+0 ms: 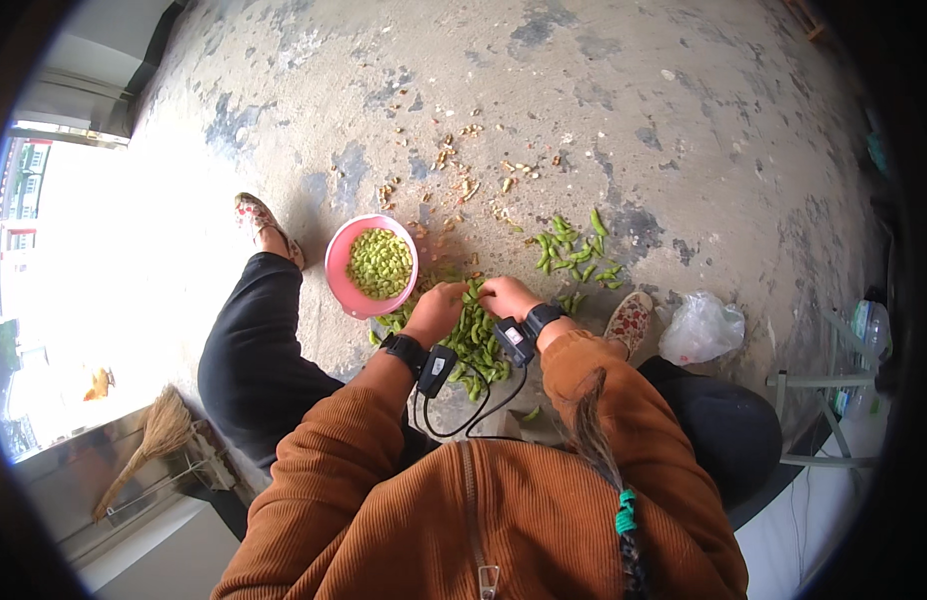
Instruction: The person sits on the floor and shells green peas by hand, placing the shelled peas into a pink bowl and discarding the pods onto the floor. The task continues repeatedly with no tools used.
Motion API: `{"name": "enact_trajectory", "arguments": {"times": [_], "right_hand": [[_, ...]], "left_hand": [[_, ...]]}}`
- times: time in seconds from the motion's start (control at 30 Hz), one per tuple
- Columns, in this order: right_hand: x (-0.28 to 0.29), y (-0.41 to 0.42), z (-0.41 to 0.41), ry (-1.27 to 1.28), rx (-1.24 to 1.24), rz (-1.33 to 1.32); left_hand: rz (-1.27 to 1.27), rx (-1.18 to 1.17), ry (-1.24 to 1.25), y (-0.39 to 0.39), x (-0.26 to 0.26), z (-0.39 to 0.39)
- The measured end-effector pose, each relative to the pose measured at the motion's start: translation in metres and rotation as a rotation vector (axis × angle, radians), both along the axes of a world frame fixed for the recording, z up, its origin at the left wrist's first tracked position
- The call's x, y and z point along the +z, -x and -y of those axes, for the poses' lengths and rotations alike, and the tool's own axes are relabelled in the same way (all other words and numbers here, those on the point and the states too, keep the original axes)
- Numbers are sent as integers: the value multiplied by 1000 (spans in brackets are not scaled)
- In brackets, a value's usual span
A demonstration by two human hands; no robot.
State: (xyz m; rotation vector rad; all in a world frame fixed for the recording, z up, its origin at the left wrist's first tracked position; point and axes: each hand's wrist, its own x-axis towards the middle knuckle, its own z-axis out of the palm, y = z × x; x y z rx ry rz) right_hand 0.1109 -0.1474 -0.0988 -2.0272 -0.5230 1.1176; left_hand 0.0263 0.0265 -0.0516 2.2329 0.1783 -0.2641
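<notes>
My left hand [436, 309] and my right hand [511, 297] meet over a heap of green soybean pods [480, 346] on the floor. Between their fingertips shows one green soybean pod [472, 290], pinched from both sides; the fingers partly cover it. Just left of my left hand stands a pink plastic bowl [334, 262], holding many shelled green beans [379, 262]. Beyond my right hand, a looser scatter of green pods [581, 253] lies on the concrete. Each wrist wears a black strap with a small cabled box.
Dry shell scraps [446, 154] litter the concrete floor [501, 67] ahead. A clear plastic bag [701, 328] sits beside my right shoe [628, 321]. Farther right are a metal-framed stand [823, 381] and plastic bottles [871, 330]. A straw broom [163, 426] leans at lower left, near a bright doorway.
</notes>
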Motion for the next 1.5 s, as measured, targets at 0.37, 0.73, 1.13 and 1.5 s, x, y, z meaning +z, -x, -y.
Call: {"name": "enact_trajectory", "arguments": {"times": [0.37,0.73,1.13,1.5], "right_hand": [[45,32,28,-227,-566,-365],[34,52,29,-156,-368,-291],[67,45,27,-30,-270,-280],[61,37,46,-215,-275,-507]], "left_hand": [[-134,-155,-118,4,50,34],[17,-289,-201,14,52,38],[-256,-238,-96,13,60,37],[-482,-5,415,18,68,24]]}}
